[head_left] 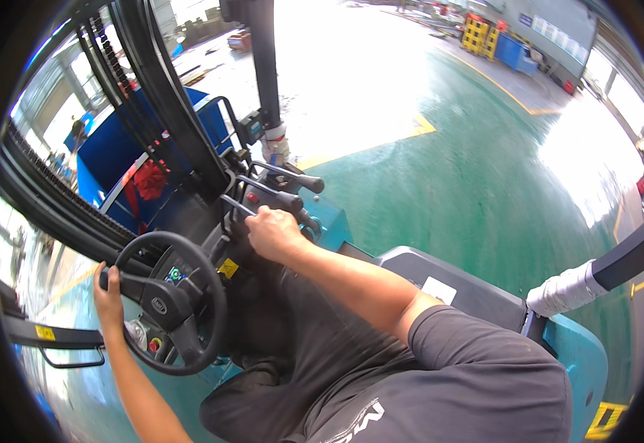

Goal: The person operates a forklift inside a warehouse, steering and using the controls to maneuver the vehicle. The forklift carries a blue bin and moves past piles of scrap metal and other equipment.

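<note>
I sit at the controls of a forklift. My left hand is closed round the dark knob at the left rim of the black steering wheel. My right hand is wrapped over the end of the nearest control lever, hiding its grip. Beyond it, two more levers with black grips, a middle lever and a far lever, stand untouched. A lit dash display shows behind the wheel, and a red button sits beside the levers.
Ahead, the black mast partly hides a large blue bin with a red cloth-like bundle. A cab post rises at front right. Green floor with yellow lines lies to the right; yellow barriers stand far off.
</note>
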The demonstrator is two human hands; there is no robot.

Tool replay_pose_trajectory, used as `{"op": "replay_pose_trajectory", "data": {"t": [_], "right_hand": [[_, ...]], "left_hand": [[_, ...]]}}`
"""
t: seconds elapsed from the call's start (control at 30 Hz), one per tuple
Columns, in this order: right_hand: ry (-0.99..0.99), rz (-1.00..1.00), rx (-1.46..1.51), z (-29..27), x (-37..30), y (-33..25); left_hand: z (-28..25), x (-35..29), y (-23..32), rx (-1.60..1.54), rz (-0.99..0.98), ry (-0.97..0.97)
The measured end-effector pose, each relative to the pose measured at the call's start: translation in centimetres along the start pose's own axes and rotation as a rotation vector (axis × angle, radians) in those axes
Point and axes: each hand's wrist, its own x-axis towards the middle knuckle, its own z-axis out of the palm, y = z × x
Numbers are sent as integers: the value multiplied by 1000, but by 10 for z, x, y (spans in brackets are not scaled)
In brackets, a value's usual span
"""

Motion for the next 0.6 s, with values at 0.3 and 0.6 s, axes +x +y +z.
{"op": "replay_pose_trajectory", "data": {"t": [0.3, 0.6], "right_hand": [[-50, -35, -67, -2, 3, 9], [3, -110, -61, 10, 13, 20]], "left_hand": [[12, -11, 8, -176, -57, 76], [30, -14, 7, -158, -52, 130]]}}
